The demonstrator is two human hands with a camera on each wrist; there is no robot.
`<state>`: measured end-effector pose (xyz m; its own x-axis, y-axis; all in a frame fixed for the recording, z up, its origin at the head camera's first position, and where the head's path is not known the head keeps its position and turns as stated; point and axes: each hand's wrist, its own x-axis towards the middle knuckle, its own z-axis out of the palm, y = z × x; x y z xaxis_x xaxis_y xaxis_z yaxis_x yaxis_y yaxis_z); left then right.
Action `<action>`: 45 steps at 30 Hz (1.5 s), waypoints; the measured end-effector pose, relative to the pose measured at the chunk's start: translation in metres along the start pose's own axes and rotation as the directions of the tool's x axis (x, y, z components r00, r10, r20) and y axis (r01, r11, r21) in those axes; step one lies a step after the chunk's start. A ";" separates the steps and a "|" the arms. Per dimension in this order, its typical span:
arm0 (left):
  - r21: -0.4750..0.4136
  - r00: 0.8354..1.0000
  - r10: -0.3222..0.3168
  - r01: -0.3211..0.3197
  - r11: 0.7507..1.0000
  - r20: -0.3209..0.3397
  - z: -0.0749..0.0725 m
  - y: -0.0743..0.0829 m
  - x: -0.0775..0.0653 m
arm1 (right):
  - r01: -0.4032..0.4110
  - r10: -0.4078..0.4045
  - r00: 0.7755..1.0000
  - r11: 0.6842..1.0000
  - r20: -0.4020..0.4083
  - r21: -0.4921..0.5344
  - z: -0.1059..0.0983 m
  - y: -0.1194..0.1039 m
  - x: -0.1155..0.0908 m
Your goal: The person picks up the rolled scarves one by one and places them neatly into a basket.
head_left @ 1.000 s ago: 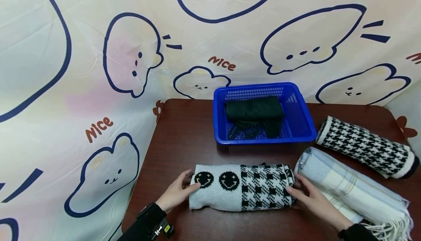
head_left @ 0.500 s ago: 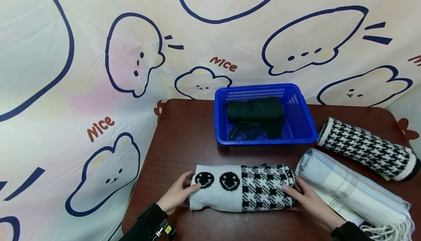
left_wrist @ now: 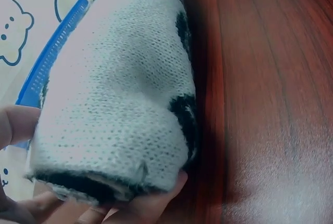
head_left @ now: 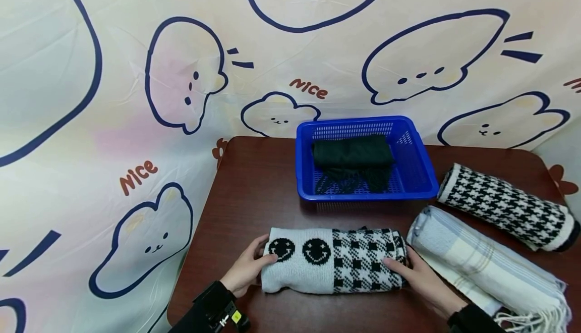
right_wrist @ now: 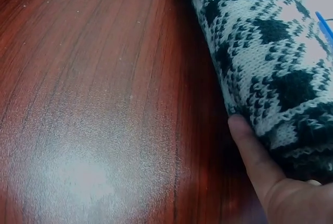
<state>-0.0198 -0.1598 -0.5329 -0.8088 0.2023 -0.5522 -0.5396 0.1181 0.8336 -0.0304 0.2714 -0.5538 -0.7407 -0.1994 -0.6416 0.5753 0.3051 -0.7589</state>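
A rolled knitted scarf (head_left: pixel 313 275) lies on the brown table, pale grey with two black smiley faces on its left half and black-and-white check on its right. My left hand (head_left: pixel 247 267) grips the plain end, thumb on the front and fingers behind. In the left wrist view, fingers (left_wrist: pixel 151 203) curl round that end of the roll. My right hand (head_left: pixel 419 275) holds the checked end, its thumb lying over the top front in the head view. The right wrist view shows the thumb (right_wrist: pixel 255 156) against the knit; the other fingers are mostly hidden behind the roll.
Behind the scarf stands a blue plastic basket (head_left: pixel 363 196) with a folded dark green fringed scarf (head_left: pixel 354 152) in it. At the right lie a pale plaid fringed scarf (head_left: pixel 490 257) and a rolled houndstooth scarf (head_left: pixel 506 204). A printed cloth (head_left: pixel 254 35) hangs behind the table (head_left: pixel 254 181).
My right hand has slid left along the checked end, its thumb reaching further over the roll. My left hand and the scarf stay nearly in place; the view has shifted slightly.
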 end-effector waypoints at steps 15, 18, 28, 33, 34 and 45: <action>-0.120 1.000 0.020 -0.018 0.993 0.016 0.000 -0.009 0.005 | 0.073 -0.072 0.997 0.994 -0.011 0.076 0.012 0.001 0.002; -0.141 1.000 0.027 -0.025 0.990 0.012 0.000 -0.013 0.007 | 0.094 -0.093 0.996 0.991 -0.014 0.093 0.015 0.003 0.002; -0.180 0.996 0.085 -0.084 0.980 -0.004 0.001 -0.024 0.009 | 0.085 -0.078 0.996 0.983 -0.047 0.160 0.021 0.005 0.005; -0.177 0.994 0.104 -0.106 0.979 -0.018 0.002 -0.025 0.007 | 0.074 -0.067 0.996 0.987 -0.053 0.145 0.019 0.000 0.004; -0.176 0.994 0.103 -0.106 0.979 -0.024 0.002 -0.025 0.007 | 0.077 -0.070 0.996 0.987 -0.056 0.143 0.019 -0.001 0.003; -0.163 0.992 0.123 -0.126 0.979 -0.029 0.000 -0.020 0.003 | 0.123 -0.117 0.992 0.983 -0.052 0.136 0.019 -0.007 -0.004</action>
<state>-0.0118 -0.1620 -0.5512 -0.8753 0.1872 -0.4459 -0.4645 -0.0687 0.8829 -0.0248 0.2519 -0.5479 -0.8200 -0.1848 -0.5417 0.5215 0.1488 -0.8402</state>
